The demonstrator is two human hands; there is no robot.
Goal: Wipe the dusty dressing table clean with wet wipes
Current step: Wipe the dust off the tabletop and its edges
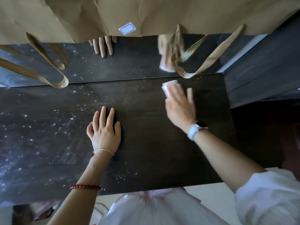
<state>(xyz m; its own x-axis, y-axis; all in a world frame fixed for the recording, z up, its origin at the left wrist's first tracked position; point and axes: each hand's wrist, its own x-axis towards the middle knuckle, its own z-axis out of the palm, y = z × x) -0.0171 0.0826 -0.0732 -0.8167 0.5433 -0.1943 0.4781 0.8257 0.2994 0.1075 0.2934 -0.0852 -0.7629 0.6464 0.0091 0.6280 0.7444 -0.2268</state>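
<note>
The dark brown wooden dressing table [146,151] carries white dust specks, densest from 8 to 10 o'clock. The left hand [104,133] lies flat near centre, fingers straight and spread. At 2 o'clock the right hand [180,104], blurred, presses a folded white wet wipe [168,86] onto the table near the mirror [121,65]; fingers lie extended over it. Brown paper [97,15] covers the upper mirror.
</note>
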